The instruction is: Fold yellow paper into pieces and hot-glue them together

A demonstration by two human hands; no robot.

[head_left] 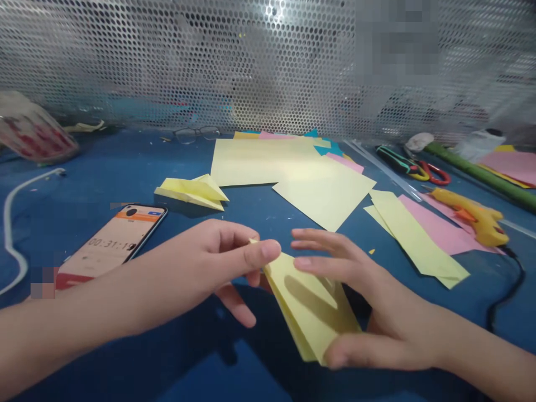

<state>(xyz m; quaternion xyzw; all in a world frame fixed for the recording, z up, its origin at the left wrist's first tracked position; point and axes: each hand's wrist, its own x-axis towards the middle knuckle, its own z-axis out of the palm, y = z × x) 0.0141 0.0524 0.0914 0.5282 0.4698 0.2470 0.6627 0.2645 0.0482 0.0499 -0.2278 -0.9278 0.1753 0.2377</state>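
My left hand (pixel 226 254) pinches the upper left corner of a folded yellow paper (pixel 310 296) between thumb and fingers. The paper is held tilted above the blue table, its folded layers slightly apart along the left edge. My right hand (pixel 364 290) is spread over the paper's right side, fingers stretched out and casting a shadow on it. Its thumb lies at the paper's lower edge. Beyond my left hand rests a folded yellow paper plane (pixel 192 191).
Yellow sheets (pixel 268 162) lie at the back before a perforated metal panel (pixel 209 67). At left are a phone (pixel 113 240), a white cable (pixel 8 218) and a jar (pixel 33 128). At right are a folded yellow strip (pixel 414 234), a yellow glue gun (pixel 473 215) and scissors (pixel 435 173).
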